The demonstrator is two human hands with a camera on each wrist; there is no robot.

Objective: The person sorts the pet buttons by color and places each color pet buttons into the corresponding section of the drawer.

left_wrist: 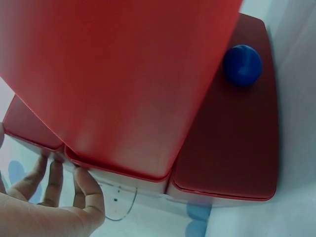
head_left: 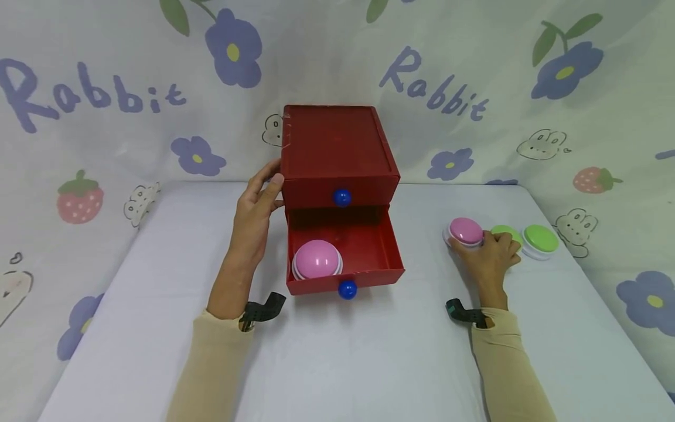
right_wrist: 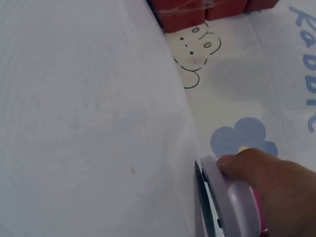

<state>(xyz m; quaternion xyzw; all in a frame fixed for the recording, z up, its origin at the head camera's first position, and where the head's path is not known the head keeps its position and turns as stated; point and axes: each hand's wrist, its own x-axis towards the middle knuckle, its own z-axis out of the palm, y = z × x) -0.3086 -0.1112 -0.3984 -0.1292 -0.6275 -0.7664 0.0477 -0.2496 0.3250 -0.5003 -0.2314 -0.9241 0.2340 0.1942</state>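
A red cabinet (head_left: pixel 337 140) with blue knobs stands at the back of the table, its lower drawer (head_left: pixel 385 246) pulled out. Inside that drawer, on the left, sits a pink dome-topped push button (head_left: pixel 317 258) on a white base. My left hand (head_left: pixel 256 214) rests against the cabinet's left side, fingertips (left_wrist: pixel 88 185) touching its wall. At the right, my right hand (head_left: pixel 487 261) grips another pink push button (head_left: pixel 466 231) by its white rim, with the thumb on the near edge. In the right wrist view, a dark strip shows between that button's white base (right_wrist: pixel 228 197) and the table.
Two green-topped buttons sit to the right: one green button (head_left: pixel 507 232) partly behind my right hand, the other green button (head_left: pixel 541 239) near the table's right edge. A patterned cloth (head_left: pixel 337 58) hangs behind the white table (head_left: pixel 369 363).
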